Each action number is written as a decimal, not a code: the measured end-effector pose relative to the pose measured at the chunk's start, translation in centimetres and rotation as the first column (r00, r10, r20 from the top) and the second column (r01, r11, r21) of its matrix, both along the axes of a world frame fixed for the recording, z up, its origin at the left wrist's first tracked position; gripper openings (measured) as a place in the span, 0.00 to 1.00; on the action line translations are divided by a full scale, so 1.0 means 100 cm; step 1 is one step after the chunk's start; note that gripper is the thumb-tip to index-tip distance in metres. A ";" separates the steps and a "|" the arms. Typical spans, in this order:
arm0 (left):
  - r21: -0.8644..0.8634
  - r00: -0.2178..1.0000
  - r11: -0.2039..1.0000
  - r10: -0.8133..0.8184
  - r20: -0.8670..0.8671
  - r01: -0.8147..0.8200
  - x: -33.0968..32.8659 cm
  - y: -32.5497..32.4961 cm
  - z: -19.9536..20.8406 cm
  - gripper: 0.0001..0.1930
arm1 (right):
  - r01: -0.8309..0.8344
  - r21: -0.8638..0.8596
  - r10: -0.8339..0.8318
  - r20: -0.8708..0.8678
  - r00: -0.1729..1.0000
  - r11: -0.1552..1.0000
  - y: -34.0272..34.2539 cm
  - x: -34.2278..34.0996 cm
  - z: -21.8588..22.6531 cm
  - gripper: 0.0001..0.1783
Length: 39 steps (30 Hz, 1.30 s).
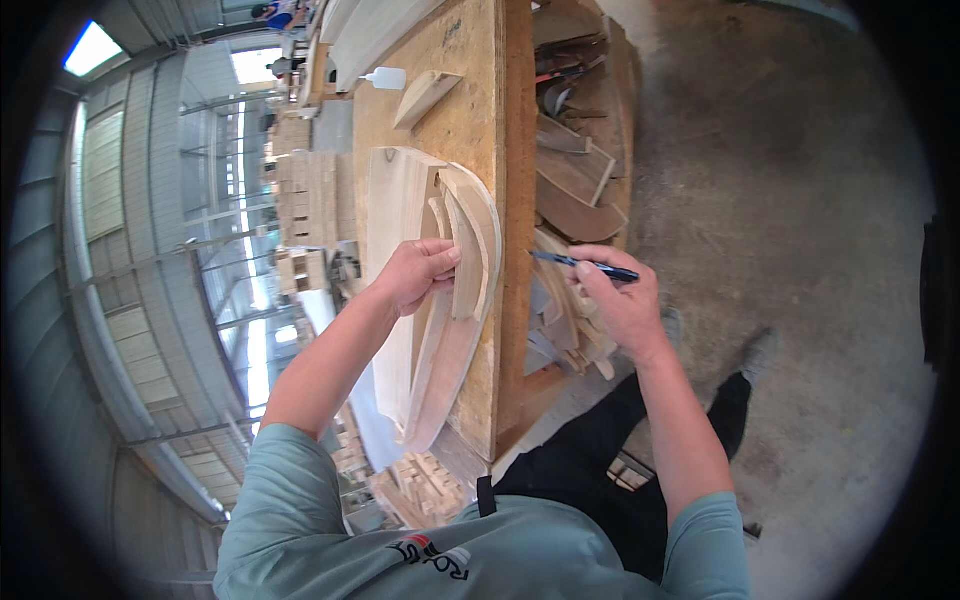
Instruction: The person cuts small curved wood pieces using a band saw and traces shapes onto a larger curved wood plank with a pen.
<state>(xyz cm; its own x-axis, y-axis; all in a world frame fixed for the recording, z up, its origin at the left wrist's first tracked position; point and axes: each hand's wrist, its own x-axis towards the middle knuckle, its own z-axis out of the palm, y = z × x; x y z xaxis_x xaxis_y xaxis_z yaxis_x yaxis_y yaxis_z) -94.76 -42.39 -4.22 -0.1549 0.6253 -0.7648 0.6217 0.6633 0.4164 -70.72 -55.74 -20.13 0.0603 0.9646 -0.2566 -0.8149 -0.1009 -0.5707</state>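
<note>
Workbench (475, 130), tan and scuffed, runs away from the wearer and carries the work along its right edge. Heap of wooden offcuts (578, 185) fills the space under it, some leaning outward beside the right hand. On top, a wide pale board (395, 195) lies left of the work; probably the heaviest piece here, stiff. Thin round-edged panel (440, 385) lies flat near the bench edge; likely light, with a rim that could chip. Curved wooden block (467, 292) rests on it, within the rounded outline: looks rigid, modest in weight, dry rather than slippery. Best held at mid-length across its narrow width, as the left hand (420, 277) has it, thumb and fingers pinched close. Slim curved strip (438, 215) crowds the block's inner side and limits finger room there. Wedge-shaped offcut (425, 98) and white squeeze bottle (388, 78) sit at the far end, well apart, obstructing nothing. Smallest: dark blue pen (615, 272), gripped by the right hand (622, 300), tip towards the bench edge, touching no wood.
</note>
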 end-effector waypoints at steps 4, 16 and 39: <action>0.018 1.000 1.000 0.010 -0.028 -0.009 0.012 -0.003 0.001 0.09 | 0.098 0.226 -0.133 0.147 0.980 0.969 0.035 -0.029 -0.006 0.10; 0.013 0.998 1.000 0.018 -0.054 -0.018 0.016 -0.005 0.006 0.10 | 0.318 0.495 -0.542 0.417 0.730 0.809 0.079 -0.087 0.005 0.13; 0.005 0.995 0.998 0.056 -0.086 -0.056 0.017 -0.005 0.007 0.10 | 0.281 0.376 -0.410 0.328 0.851 0.883 0.049 -0.077 0.002 0.09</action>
<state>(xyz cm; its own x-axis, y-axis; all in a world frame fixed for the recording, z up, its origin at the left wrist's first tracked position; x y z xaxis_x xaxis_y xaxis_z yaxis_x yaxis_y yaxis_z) -93.10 -42.93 -3.50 -0.2549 0.6156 -0.7457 0.6172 0.6972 0.3646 -78.41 -50.83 -19.97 0.4360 0.8855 0.1606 -0.4681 0.3756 -0.7999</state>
